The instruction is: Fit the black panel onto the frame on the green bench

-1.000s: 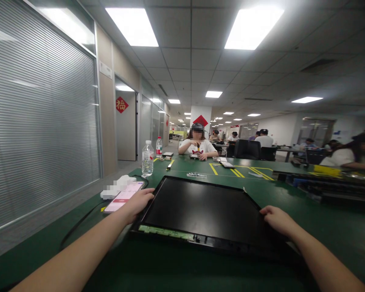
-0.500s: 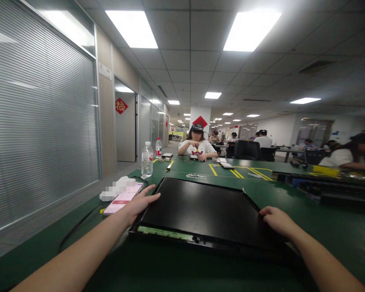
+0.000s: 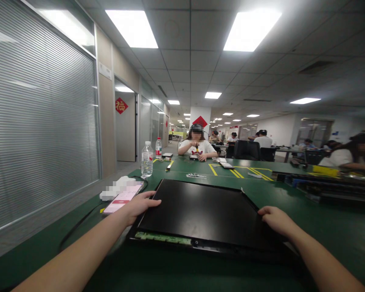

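Flat black panel, green-edged

Black display panel, green circuit strip along near edge. Dark green bench with yellow lines. Pink-screened phone.

Both forearms cut off by bottom edge. White object beside phone pixelated, unreadable. Right hand fingertips hidden over panel edge. Panel's near right corner lost behind right forearm.

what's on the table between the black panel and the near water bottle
Head view: only bare green table shows between the panel and the bottle; the phone lies off to the left.
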A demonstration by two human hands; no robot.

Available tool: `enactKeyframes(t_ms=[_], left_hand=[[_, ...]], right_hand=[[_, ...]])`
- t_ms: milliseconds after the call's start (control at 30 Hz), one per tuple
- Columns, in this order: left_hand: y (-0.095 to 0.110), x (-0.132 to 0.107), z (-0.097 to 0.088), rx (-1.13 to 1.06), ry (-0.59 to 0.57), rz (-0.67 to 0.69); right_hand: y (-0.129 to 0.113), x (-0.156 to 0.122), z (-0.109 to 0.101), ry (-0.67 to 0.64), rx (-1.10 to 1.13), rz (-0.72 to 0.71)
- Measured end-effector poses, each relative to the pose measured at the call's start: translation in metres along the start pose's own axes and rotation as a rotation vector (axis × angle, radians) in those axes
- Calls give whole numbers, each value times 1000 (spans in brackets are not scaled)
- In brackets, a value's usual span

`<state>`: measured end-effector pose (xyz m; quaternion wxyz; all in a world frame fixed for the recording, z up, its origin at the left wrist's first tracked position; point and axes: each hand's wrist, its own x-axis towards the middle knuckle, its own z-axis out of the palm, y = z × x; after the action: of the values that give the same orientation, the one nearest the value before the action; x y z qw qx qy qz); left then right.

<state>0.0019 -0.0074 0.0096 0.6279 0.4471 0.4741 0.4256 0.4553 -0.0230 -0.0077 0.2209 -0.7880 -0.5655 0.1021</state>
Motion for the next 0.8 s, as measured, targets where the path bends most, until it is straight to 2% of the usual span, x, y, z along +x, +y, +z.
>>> enactKeyframes(t_ms=[433,800], left_hand=[[4,-1,-5,-4,8,38],[14,-9,5,-53,-48,244]], right_hand=[[-7,-7,0,9,29,-29],[-3,-2,3,20,23,-41]])
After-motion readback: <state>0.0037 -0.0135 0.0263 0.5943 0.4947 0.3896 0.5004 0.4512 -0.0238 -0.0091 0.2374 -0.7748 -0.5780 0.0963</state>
